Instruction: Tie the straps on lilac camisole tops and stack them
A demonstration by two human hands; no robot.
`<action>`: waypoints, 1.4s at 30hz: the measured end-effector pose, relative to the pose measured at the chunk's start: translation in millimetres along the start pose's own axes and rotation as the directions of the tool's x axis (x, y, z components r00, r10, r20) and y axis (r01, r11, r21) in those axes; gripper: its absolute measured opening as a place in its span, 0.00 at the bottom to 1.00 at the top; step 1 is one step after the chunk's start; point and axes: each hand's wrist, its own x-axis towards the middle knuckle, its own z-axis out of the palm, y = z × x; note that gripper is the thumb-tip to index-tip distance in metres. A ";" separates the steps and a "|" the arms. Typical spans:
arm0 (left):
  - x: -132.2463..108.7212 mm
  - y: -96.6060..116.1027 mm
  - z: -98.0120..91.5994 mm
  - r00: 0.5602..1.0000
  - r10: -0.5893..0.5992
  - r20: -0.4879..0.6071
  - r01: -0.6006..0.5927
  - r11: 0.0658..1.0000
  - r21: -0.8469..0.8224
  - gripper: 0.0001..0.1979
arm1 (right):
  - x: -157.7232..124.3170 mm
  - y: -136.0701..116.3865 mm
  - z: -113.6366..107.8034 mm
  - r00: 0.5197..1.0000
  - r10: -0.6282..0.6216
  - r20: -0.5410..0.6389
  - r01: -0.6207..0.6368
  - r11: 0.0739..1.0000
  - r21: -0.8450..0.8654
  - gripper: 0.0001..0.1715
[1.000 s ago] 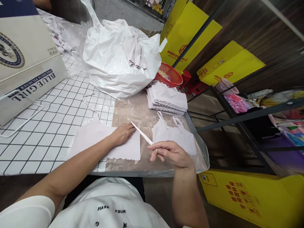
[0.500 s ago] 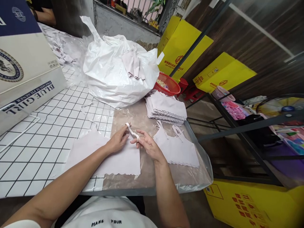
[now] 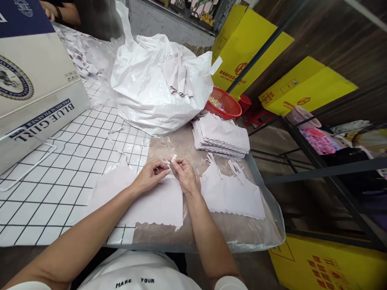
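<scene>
A pale pinkish camisole top (image 3: 157,205) lies flat before me, its scalloped hem toward the table's front edge. Over its upper right part, my left hand (image 3: 152,174) and my right hand (image 3: 184,172) meet, fingertips nearly touching. Both are closed in a pinch on the narrow shoulder strap (image 3: 173,158), whose looped end sticks up between them. The other strap (image 3: 115,141) stretches away on the checked cloth. To the right of my right hand rests a small pile of matching tops (image 3: 232,193) with straps looped at the top.
Behind stands a thick stack of folded garments (image 3: 222,135), beside a red basket (image 3: 228,105). A big white plastic bag (image 3: 157,100) fills the table's back. On the left is a carton (image 3: 39,88); at right, a metal rack (image 3: 326,169). Another person's arm (image 3: 68,13) shows at the far left.
My hands have come together, the right moving in toward the left. The strap, earlier stretched between them and looped on the fingers, is now pinched at the fingertips. The view has shifted slightly.
</scene>
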 end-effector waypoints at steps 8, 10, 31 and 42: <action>2.2 -8.3 4.9 0.996 -0.029 -0.080 0.017 0.990 -0.141 0.16 | -1.7 12.7 6.1 0.993 -0.111 0.045 0.110 0.994 0.010 0.18; 2.4 -7.9 4.1 0.996 -0.020 -0.084 0.008 0.990 -0.141 0.15 | -2.2 12.3 6.0 0.992 -0.106 0.069 0.106 0.994 0.011 0.17; 0.8 -0.8 0.9 0.999 -0.036 -0.001 0.036 0.985 -0.170 0.11 | -6.1 13.7 0.9 0.985 -0.082 0.151 0.070 0.994 0.081 0.36; 0.1 -1.2 -1.6 0.998 -0.065 -0.014 0.063 0.992 -0.111 0.10 | -6.0 9.5 -7.4 0.986 0.008 0.167 0.018 0.988 -0.156 0.25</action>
